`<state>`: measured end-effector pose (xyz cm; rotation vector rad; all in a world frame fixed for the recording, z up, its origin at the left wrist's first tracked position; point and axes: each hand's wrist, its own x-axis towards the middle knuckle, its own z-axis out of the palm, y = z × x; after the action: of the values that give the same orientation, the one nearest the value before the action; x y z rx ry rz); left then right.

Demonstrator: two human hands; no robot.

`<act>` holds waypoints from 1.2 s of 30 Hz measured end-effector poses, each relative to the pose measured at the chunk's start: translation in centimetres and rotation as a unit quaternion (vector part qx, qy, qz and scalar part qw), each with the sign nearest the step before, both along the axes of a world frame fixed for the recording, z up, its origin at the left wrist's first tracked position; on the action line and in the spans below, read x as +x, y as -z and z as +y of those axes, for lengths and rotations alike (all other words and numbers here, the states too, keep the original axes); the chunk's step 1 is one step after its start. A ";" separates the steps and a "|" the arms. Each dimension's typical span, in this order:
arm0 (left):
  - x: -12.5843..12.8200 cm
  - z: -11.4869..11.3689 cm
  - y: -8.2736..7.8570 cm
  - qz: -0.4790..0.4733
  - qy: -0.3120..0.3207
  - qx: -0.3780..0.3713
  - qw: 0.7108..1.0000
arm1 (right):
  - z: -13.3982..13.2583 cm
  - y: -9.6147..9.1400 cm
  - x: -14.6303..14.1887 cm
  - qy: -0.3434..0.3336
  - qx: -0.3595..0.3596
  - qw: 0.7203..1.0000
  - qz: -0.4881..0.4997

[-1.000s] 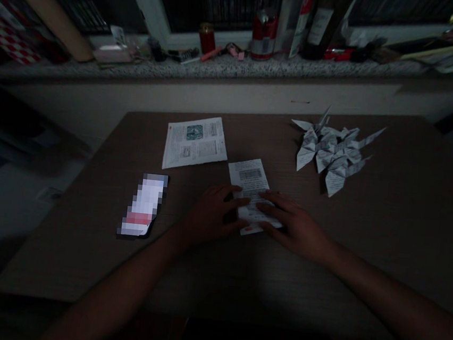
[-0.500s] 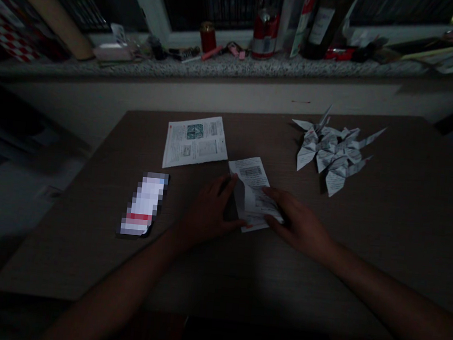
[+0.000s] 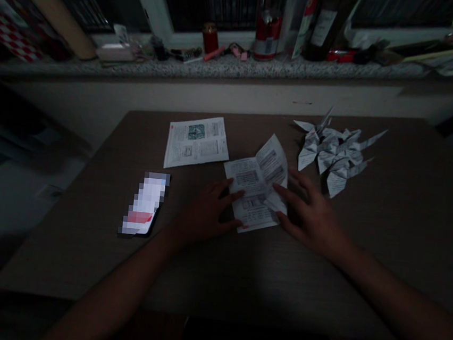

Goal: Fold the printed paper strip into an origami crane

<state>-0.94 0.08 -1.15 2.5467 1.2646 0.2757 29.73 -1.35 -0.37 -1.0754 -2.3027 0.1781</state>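
A printed sheet of paper (image 3: 253, 188) lies half unfolded on the brown table (image 3: 397, 224) in front of me. Its right flap stands lifted. My left hand (image 3: 206, 213) rests on the sheet's left edge, fingers spread and pressing it flat. My right hand (image 3: 310, 215) is at the sheet's right side, its fingers pinching the lifted flap. A heap of several folded paper cranes (image 3: 334, 151) sits just beyond my right hand.
A second printed sheet (image 3: 197, 141) lies flat farther back on the left. A lit phone (image 3: 145, 204) lies left of my left hand. Behind the table, a stone ledge (image 3: 236, 67) carries red cans (image 3: 266, 35), bottles and small clutter.
The folded sheet has been opened: its right flap swung up and to the right with my right hand. My left hand stayed on the left edge.
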 end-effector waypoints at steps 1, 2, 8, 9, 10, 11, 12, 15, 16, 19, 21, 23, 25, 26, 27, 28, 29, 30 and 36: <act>-0.2 0.0 0.0 0.003 0.007 -0.001 1.000 | 0.1 -0.3 0.3 0.003 0.010 1.000 -0.008; -0.4 0.0 -0.1 0.004 0.013 -0.002 1.000 | 0.2 -0.4 0.7 0.001 0.017 1.000 -0.016; -1.3 0.0 -0.6 0.006 0.032 -0.015 0.999 | 0.7 -0.2 3.1 -0.042 -0.020 0.996 -0.077; -1.5 0.1 -0.7 0.006 0.030 -0.015 0.999 | 0.7 -0.1 3.4 -0.050 -0.031 0.994 -0.087; -1.6 0.1 -0.7 0.007 0.028 -0.014 0.999 | 0.7 0.1 3.6 -0.056 -0.044 0.993 -0.095; -1.7 0.1 -0.7 0.007 0.028 -0.014 0.999 | 0.7 0.3 3.7 -0.062 -0.056 0.991 -0.102; -1.8 0.2 -0.7 0.005 0.030 -0.015 0.999 | 0.7 0.4 3.8 -0.067 -0.066 0.990 -0.107; -1.9 0.3 -0.9 -0.010 0.056 -0.034 0.998 | 0.7 0.8 4.1 -0.079 -0.081 0.986 -0.119; -1.8 0.2 -1.0 -0.016 0.070 -0.041 0.997 | 0.7 0.9 4.1 -0.082 -0.081 0.986 -0.122; -1.3 0.0 -1.4 -0.024 0.116 -0.060 0.991 | 0.7 1.1 4.3 -0.081 -0.082 0.986 -0.122; -0.8 -0.2 -1.6 -0.026 0.140 -0.068 0.987 | 0.7 1.1 4.3 -0.082 -0.083 0.986 -0.117; -0.4 -0.4 -1.6 -0.026 0.152 -0.068 0.986 | 0.6 1.0 4.2 -0.084 -0.082 0.986 -0.115; -0.2 -0.4 -1.4 -0.024 0.154 -0.059 0.986 | 0.5 0.8 4.1 -0.087 -0.080 0.986 -0.119; -0.1 -0.5 -1.3 -0.022 0.154 -0.054 0.986 | 0.4 0.6 4.0 -0.089 -0.080 0.985 -0.122; -0.1 -0.5 -1.2 -0.022 0.155 -0.048 0.987 | 0.4 0.4 4.0 -0.092 -0.080 0.985 -0.125; -0.2 -0.5 -1.1 -0.023 0.157 -0.041 0.987 | 0.3 0.3 4.0 -0.095 -0.080 0.984 -0.126; -0.2 -0.5 -1.0 -0.025 0.159 -0.035 0.986 | 0.3 0.1 4.0 -0.100 -0.081 0.983 -0.128; -0.3 -0.5 -1.0 -0.030 0.159 -0.030 0.986 | 0.3 0.0 4.0 -0.106 -0.081 0.983 -0.129; -0.5 -0.4 -1.3 -0.054 0.151 -0.026 0.987 | 0.4 -0.2 4.3 -0.133 -0.089 0.980 -0.117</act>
<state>-1.45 -0.33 0.17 2.5921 0.8209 0.3042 34.02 -0.94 -0.13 -0.9088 -2.6834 0.3858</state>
